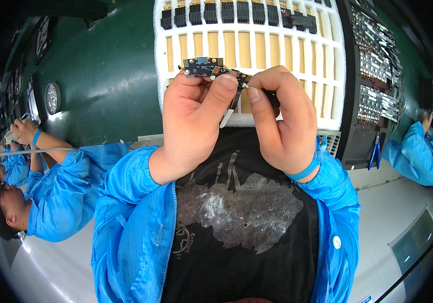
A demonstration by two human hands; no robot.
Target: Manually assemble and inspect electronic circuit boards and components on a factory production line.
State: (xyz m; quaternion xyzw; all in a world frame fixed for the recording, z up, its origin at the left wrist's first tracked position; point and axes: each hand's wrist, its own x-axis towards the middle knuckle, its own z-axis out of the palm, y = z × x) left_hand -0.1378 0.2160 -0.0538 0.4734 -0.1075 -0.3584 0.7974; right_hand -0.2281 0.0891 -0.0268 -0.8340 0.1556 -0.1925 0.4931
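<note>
Lying at upper centre of the frame, the circuit board (194,67) is grasped by the left hand (188,111); its long axis slopes down rightward to the right hand (288,116), whose thumb and forefinger pinch that end.

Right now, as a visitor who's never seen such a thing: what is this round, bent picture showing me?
There's no robot here, only a person's two bare hands. A wide camera worn on the head looks down, which bends straight edges. The left hand holds small dark circuit parts; the right hand pinches at their right end. Partly behind them, on a green table, is a slotted white tray with black parts in its upper slots. Farther right lie small silvery pieces and blue-handled pliers.
</note>
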